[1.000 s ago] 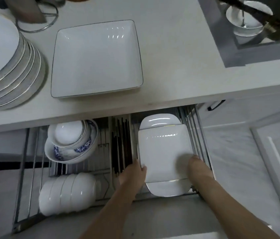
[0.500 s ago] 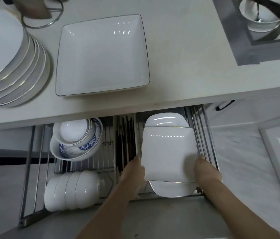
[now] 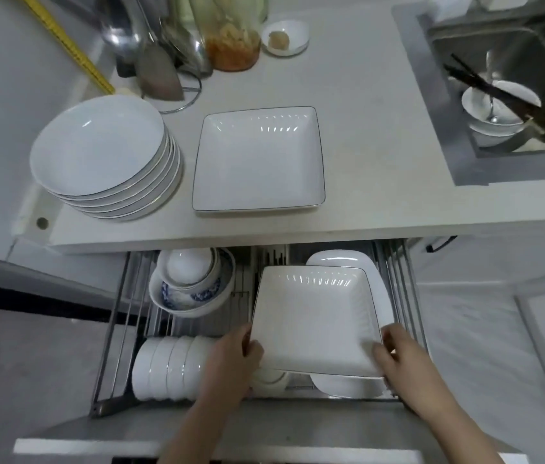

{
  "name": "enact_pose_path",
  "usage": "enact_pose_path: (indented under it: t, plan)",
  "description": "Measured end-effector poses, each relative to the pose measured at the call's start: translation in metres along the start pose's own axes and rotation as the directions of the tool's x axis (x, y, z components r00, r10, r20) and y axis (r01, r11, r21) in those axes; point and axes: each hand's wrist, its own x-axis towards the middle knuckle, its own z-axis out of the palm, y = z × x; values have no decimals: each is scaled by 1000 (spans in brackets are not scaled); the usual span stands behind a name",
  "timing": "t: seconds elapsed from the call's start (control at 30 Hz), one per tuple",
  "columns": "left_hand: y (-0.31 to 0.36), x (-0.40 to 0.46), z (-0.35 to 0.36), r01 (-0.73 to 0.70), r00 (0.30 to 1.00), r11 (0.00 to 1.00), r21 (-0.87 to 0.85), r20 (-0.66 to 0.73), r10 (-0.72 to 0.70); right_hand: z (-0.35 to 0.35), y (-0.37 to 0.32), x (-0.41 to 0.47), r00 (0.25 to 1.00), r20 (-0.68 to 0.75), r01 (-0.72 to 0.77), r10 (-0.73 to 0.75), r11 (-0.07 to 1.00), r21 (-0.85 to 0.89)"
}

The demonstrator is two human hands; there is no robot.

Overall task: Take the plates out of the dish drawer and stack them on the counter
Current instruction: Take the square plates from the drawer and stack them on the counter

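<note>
Square plate (image 3: 314, 319) held over the open dish drawer (image 3: 401, 296), above the oval plates (image 3: 341, 259), left hand (image 3: 231, 360) and right hand (image 3: 405, 360) pinching its near corners; a slip would likely drop it on them, or its far edge could clip the counter (image 3: 381, 162) lip.

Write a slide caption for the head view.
Both hands lift a square plate from the dish drawer.

A square plate (image 3: 314, 318) is gripped at its near corners by the left hand (image 3: 232, 358) and right hand (image 3: 401, 356) above the open drawer (image 3: 401, 296). On the worktop (image 3: 371, 135), another square plate (image 3: 259, 160) lies beside stacked round plates (image 3: 103, 155).
</note>
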Motion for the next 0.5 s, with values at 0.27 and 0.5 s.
enact_pose_path:
  t: [0.27, 0.5]
  plan:
    - [10, -55, -52, -127, 969, 985, -115, -226, 98, -14, -21, -41, 989, -82, 142, -126, 960, 242]
    - [23, -62, -94, -344, 892, 922, -178, -369, 261, -37, -64, -54, 939, -223, 325, -262, 887, 329]
